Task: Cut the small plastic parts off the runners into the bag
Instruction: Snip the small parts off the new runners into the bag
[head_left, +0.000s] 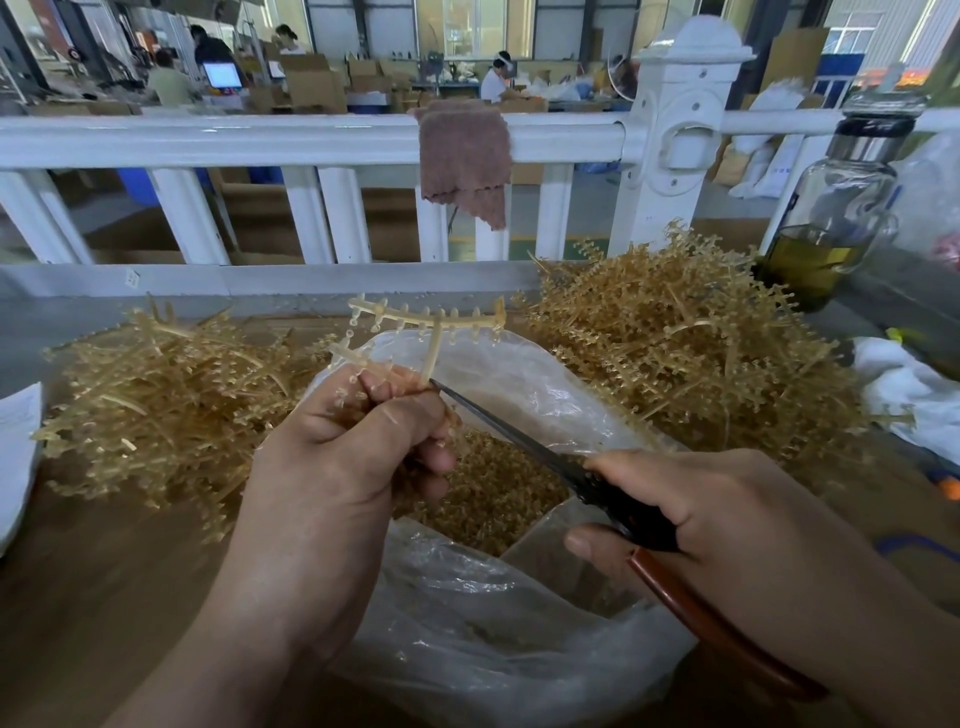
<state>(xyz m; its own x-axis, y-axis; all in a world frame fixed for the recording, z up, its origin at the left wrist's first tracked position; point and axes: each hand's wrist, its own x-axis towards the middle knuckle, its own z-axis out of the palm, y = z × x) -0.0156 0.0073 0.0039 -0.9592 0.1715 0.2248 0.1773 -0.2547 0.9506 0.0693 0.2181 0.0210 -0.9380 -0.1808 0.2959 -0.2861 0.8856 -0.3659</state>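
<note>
Clear bag (545, 623) of amber parts (493, 493)

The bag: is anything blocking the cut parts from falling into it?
Nothing visible. The left hand holds the runner over the open bag; only the cutters in the right hand cross its mouth.

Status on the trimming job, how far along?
Done: cut parts cover the bottom of the bag; left pile looks stripped. In hand: left hand holds a runner over the bag, right hand holds cutters at it. Left: right pile, parts attached.
</note>
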